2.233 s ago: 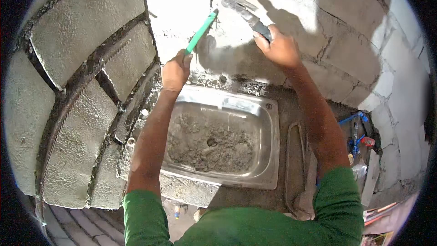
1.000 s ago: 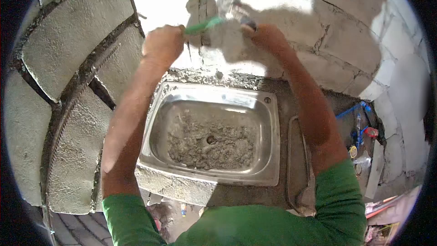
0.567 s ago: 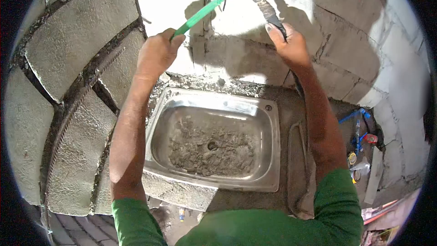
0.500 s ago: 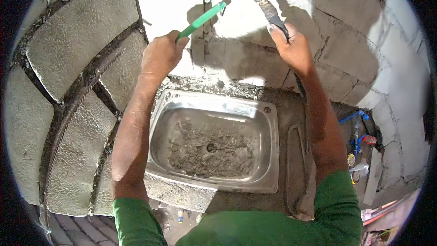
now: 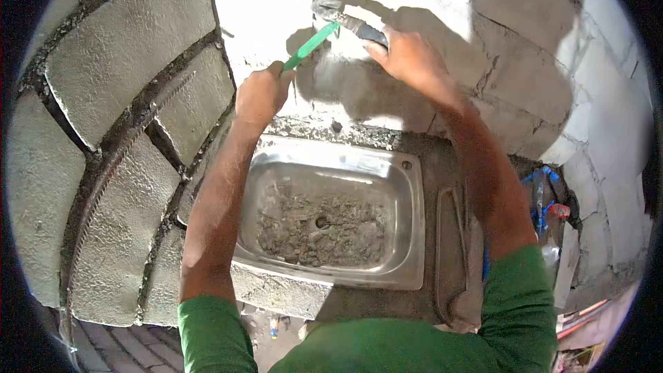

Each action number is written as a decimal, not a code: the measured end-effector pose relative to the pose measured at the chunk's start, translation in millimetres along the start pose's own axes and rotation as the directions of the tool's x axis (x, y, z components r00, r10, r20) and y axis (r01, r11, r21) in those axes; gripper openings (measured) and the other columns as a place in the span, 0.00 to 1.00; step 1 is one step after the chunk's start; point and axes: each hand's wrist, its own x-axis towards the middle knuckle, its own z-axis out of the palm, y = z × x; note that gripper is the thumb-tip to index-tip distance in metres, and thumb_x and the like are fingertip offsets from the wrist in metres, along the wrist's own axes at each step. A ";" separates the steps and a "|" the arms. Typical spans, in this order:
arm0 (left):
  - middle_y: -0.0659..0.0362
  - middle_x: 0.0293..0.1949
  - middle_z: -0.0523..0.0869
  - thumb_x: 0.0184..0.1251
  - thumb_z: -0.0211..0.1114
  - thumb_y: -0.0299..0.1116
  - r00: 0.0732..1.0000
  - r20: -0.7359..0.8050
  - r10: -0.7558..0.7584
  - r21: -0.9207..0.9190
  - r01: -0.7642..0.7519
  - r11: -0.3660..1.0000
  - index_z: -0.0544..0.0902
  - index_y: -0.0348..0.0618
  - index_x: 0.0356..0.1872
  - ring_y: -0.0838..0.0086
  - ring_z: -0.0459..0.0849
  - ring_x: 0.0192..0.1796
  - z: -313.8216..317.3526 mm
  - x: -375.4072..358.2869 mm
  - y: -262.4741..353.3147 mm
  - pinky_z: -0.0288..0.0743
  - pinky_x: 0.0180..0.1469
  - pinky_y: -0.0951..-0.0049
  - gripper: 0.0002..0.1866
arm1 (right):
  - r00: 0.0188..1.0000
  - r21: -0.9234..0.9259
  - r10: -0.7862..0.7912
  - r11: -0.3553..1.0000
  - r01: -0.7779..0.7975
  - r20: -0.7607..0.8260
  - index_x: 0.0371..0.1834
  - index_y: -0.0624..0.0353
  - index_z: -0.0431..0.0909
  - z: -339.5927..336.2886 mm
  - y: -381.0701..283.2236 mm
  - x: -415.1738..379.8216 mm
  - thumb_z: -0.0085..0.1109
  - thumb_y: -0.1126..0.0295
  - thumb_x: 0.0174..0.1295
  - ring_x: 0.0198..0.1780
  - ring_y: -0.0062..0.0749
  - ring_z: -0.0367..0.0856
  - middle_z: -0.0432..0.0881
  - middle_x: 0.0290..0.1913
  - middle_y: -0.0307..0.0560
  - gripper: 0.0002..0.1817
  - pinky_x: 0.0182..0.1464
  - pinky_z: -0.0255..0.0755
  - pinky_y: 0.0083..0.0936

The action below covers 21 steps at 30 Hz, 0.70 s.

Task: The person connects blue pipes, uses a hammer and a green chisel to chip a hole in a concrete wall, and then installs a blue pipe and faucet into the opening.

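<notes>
My left hand (image 5: pixel 262 97) is closed around the lower end of a slim green bar (image 5: pixel 311 45), shaped like a chisel, which slants up to the right in front of the block wall (image 5: pixel 407 97). In my right hand (image 5: pixel 407 59) is a claw hammer (image 5: pixel 328 8) with a dark wrapped handle. The hammer's head is right at the bar's upper end, overlapping it in this view. Below both hands lies a stainless steel sink (image 5: pixel 414 235), its basin strewn with grey mortar rubble (image 5: pixel 324 231) around the drain hole.
Rough stone-like panels (image 5: pixel 131 48) with dark joints stand at left. A thin bent metal frame (image 5: pixel 439 255) lies right of the sink. Farther right are a red item (image 5: pixel 559 211), blue pieces (image 5: pixel 550 173) and a pale strip (image 5: pixel 566 262). Strong sunlight and arm shadows fall on the wall.
The hammer has swung left and down, from raised at the upper right to the green bar's end. My left hand and the bar have shifted slightly right and down.
</notes>
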 end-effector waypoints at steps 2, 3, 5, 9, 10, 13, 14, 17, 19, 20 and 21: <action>0.46 0.28 0.86 0.71 0.58 0.49 1.000 -0.001 0.002 -0.059 -0.002 0.998 0.83 0.45 0.44 0.51 0.87 0.36 1.5 -0.4 -13.9 0.79 0.41 0.52 0.18 | 0.997 0.085 -0.007 0.996 0.013 -0.079 0.43 0.61 0.78 -9.8 -5.4 -11.8 0.57 0.47 0.65 0.37 0.59 0.85 0.85 0.32 0.60 0.25 0.42 0.78 0.48; 0.46 0.28 0.86 0.71 0.59 0.49 1.000 0.003 0.015 -0.117 -0.015 0.993 0.84 0.46 0.45 0.51 0.87 0.36 -2.8 -0.1 -14.3 0.79 0.40 0.52 0.17 | 0.987 0.170 0.005 0.985 0.022 -0.158 0.42 0.61 0.78 -15.6 -8.0 -18.8 0.57 0.47 0.65 0.37 0.58 0.85 0.85 0.32 0.59 0.24 0.41 0.79 0.46; 0.50 0.20 0.83 0.70 0.61 0.47 0.989 -0.143 0.043 -0.198 -0.071 0.978 0.84 0.47 0.46 0.53 0.85 0.26 -15.0 -1.1 -15.0 0.76 0.30 0.57 0.16 | 0.962 0.224 -0.038 0.969 0.101 -0.272 0.40 0.62 0.78 -24.4 1.2 -23.6 0.59 0.49 0.64 0.35 0.57 0.85 0.84 0.30 0.60 0.22 0.37 0.78 0.44; 0.43 0.25 0.83 0.72 0.58 0.51 0.989 -0.143 0.032 -0.151 -0.054 0.987 0.82 0.47 0.49 0.44 0.84 0.30 -36.5 10.7 10.9 0.75 0.33 0.50 0.19 | 0.934 0.309 -0.020 0.941 0.139 -0.357 0.40 0.64 0.76 -62.4 11.4 -29.3 0.63 0.52 0.63 0.33 0.59 0.84 0.81 0.28 0.65 0.22 0.34 0.75 0.45; 0.43 0.26 0.83 0.72 0.58 0.50 0.984 -0.168 0.057 -0.088 -0.072 0.994 0.82 0.48 0.48 0.43 0.83 0.31 -34.8 14.0 13.3 0.76 0.33 0.49 0.18 | 0.900 0.261 -0.043 0.950 0.171 -0.434 0.40 0.65 0.76 -66.2 14.6 -28.5 0.63 0.53 0.63 0.33 0.60 0.83 0.82 0.28 0.65 0.22 0.34 0.75 0.46; 0.43 0.27 0.84 0.72 0.57 0.48 0.979 -0.179 0.095 -0.025 -0.101 0.995 0.81 0.48 0.46 0.43 0.84 0.33 -34.4 14.7 16.2 0.77 0.34 0.47 0.16 | 0.869 0.201 -0.041 0.966 0.159 -0.492 0.42 0.65 0.77 -76.0 23.5 -31.0 0.62 0.53 0.63 0.35 0.62 0.83 0.82 0.30 0.67 0.22 0.35 0.75 0.47; 0.46 0.25 0.84 0.72 0.58 0.46 0.976 -0.193 0.106 0.008 -0.106 0.994 0.81 0.46 0.43 0.48 0.85 0.31 -33.6 12.8 17.7 0.79 0.32 0.51 0.15 | 0.857 0.182 -0.059 0.968 0.175 -0.512 0.43 0.65 0.77 -77.2 26.8 -29.2 0.62 0.53 0.63 0.35 0.62 0.83 0.82 0.31 0.67 0.23 0.36 0.76 0.47; 0.46 0.26 0.85 0.72 0.58 0.47 0.979 -0.177 0.100 0.038 -0.095 0.995 0.81 0.46 0.44 0.48 0.86 0.31 -38.8 16.0 21.6 0.79 0.33 0.51 0.15 | 0.868 0.269 -0.025 0.946 0.180 -0.495 0.44 0.65 0.78 -69.5 14.2 -24.9 0.60 0.51 0.64 0.37 0.62 0.84 0.82 0.32 0.67 0.24 0.38 0.76 0.47; 0.43 0.28 0.85 0.72 0.57 0.49 0.987 -0.142 0.074 0.037 -0.070 0.997 0.81 0.49 0.46 0.43 0.84 0.34 -40.9 17.3 22.3 0.78 0.36 0.47 0.17 | 0.895 0.379 0.022 0.910 0.167 -0.446 0.44 0.65 0.78 -53.7 9.8 -15.7 0.59 0.50 0.65 0.38 0.62 0.84 0.83 0.33 0.67 0.24 0.38 0.76 0.47; 0.43 0.28 0.85 0.72 0.57 0.50 0.990 -0.127 0.068 0.050 -0.063 0.997 0.81 0.48 0.46 0.44 0.85 0.35 -41.3 17.9 23.5 0.78 0.37 0.47 0.17 | 0.952 0.190 -0.026 0.978 0.087 -0.305 0.44 0.65 0.79 -34.3 19.5 1.1 0.59 0.49 0.65 0.38 0.62 0.84 0.83 0.33 0.66 0.25 0.39 0.77 0.46; 0.43 0.28 0.85 0.72 0.56 0.50 0.991 -0.119 0.064 0.062 -0.057 0.996 0.81 0.48 0.46 0.44 0.85 0.35 -43.1 19.2 24.8 0.78 0.37 0.47 0.17 | 0.987 -0.021 -0.042 0.999 0.040 -0.156 0.45 0.65 0.79 -25.9 22.9 10.1 0.58 0.48 0.65 0.39 0.62 0.84 0.83 0.34 0.66 0.26 0.40 0.77 0.46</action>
